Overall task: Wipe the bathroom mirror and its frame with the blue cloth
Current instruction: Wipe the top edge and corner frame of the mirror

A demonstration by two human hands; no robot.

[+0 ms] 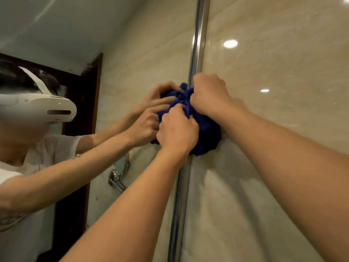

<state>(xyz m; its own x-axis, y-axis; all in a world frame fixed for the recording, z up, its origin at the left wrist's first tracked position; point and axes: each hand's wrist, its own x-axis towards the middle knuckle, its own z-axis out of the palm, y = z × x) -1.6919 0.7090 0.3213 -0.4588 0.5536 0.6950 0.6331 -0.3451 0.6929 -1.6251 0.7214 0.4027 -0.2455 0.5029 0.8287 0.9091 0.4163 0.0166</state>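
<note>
- Two surfaces fill the view: the tiled wall (273,129) on the right and the mirror (132,63) on the left, which throws back the person's arms, a white headset, a dark door frame and a chrome tap.
- Between them runs the frame (198,44), a narrow strip of polished metal standing nearly upright. It is the mirror's right edge, and the work sits squarely on it, so I judge the frame to be the part being wiped now.
- Bunched into a thick wad, the blue cloth (205,129) lies against the frame about mid-height, spilling a little onto the wall on one side and the glass on the other. Wadding it gives a firm pad that can wrap the strip's rounded face.
- Higher up, the right hand (209,95) has its fingers curled tight into the top of the wad, knuckles toward the camera, at the frame's line; that grip likely supplies the pressure.
- Lower and nearer the glass, the left hand (177,129) also has its fingers curled into folds of the cloth, gathering the loose side so it does not trail across the mirror.
- How much of the glass has been cleaned I cannot tell; faint specks show low on the mirror, near the tap's reflection.
</note>
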